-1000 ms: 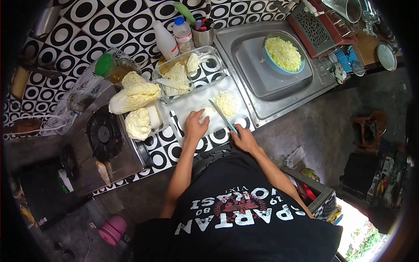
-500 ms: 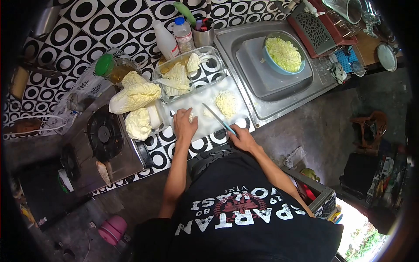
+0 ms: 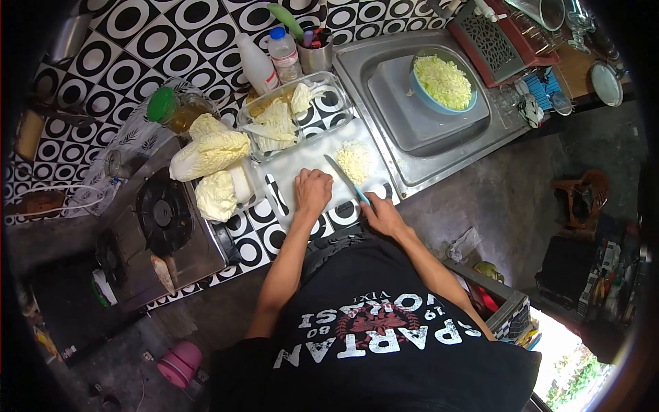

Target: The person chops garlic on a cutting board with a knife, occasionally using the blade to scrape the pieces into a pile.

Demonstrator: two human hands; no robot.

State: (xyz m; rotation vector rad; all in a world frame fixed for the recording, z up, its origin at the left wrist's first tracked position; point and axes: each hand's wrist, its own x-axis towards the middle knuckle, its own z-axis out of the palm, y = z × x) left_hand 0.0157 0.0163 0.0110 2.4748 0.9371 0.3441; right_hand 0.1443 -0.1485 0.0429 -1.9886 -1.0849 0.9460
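On the translucent cutting board [image 3: 281,167], my left hand [image 3: 314,191] is closed with curled fingers over a small piece of cabbage, which it mostly hides. My right hand [image 3: 382,214] grips the blue handle of a knife [image 3: 347,176]. The blade points up and left, just right of my left fingertips. Against the far side of the blade lies a heap of finely chopped cabbage [image 3: 355,161]. Whole napa cabbages [image 3: 211,154] stand at the left, beside a clear tray [image 3: 319,134] with loose leaves.
A blue bowl [image 3: 445,104] of shredded cabbage rests on an upturned container in the steel sink [image 3: 412,180]. A white bottle [image 3: 258,63] and a blue-capped bottle [image 3: 284,56] stand behind the tray. The gas stove [image 3: 194,240] is at the left.
My left hand has moved right across the board, closer to the blade, and its fingers have curled in. The knife has shifted slightly right, towards the chopped heap.
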